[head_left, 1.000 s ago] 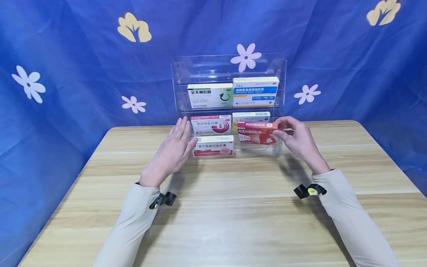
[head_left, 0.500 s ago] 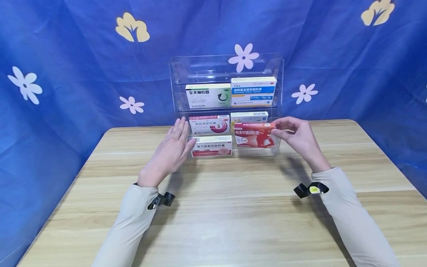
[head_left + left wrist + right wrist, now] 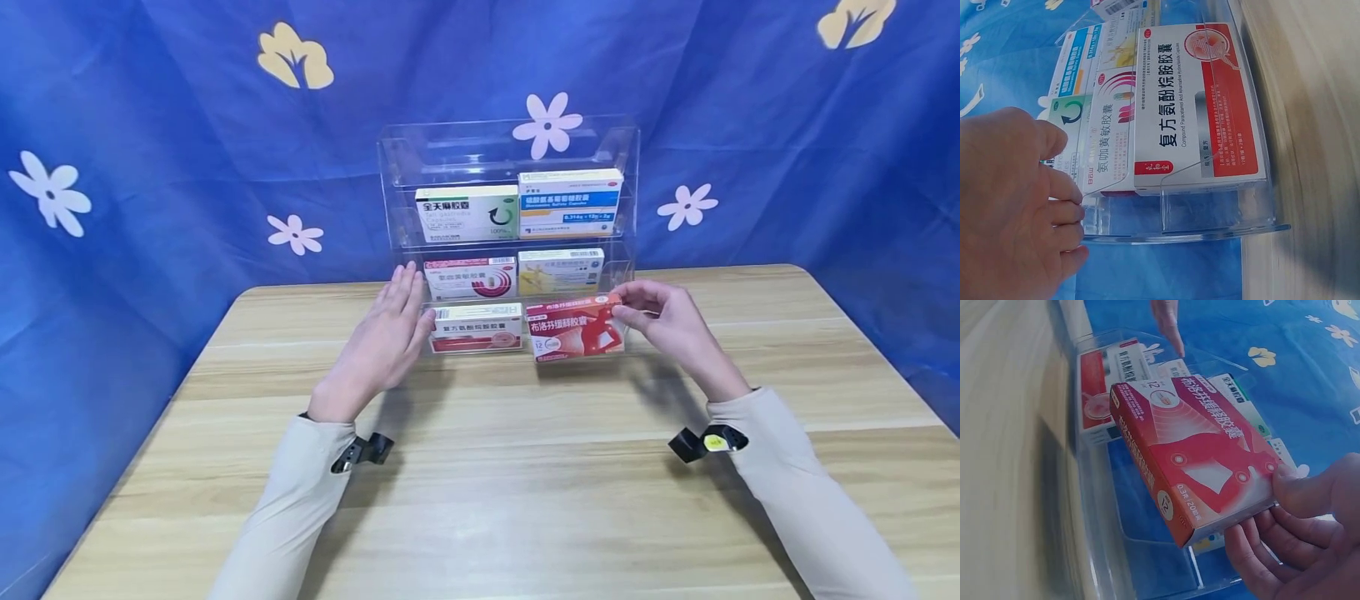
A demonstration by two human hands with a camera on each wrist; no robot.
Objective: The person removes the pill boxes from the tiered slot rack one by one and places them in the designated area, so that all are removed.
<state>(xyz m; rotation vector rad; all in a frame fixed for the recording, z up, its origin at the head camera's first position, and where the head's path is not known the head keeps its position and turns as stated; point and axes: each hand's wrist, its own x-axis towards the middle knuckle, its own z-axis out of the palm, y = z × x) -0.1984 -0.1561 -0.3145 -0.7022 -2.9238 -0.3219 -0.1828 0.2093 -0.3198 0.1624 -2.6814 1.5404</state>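
My right hand [image 3: 667, 329] pinches the right end of a red medicine box [image 3: 575, 329] between thumb and fingers. In the right wrist view that red box [image 3: 1194, 447] is tilted, in front of the lowest tier of a clear acrylic rack [image 3: 1100, 550]. My left hand [image 3: 375, 342] lies along the left side of the rack [image 3: 510, 137], fingers extended. Closest to its thumb stands a white-and-red medicine box [image 3: 477, 328] in the bottom tier, large in the left wrist view. Whether the red box touches the rack, I cannot tell.
The middle tier holds a white-and-pink box [image 3: 471, 279] and a pale yellow-white box [image 3: 561, 272]. Above them stand a green-and-white box [image 3: 467, 214] and a blue-and-white box [image 3: 570, 204]. A blue flowered cloth [image 3: 187, 167] hangs behind the wooden table [image 3: 510, 500].
My right hand has lowered the red box from in front of the middle tier to the bottom tier, right of the white-and-red box. The left hand stays at the rack's side.
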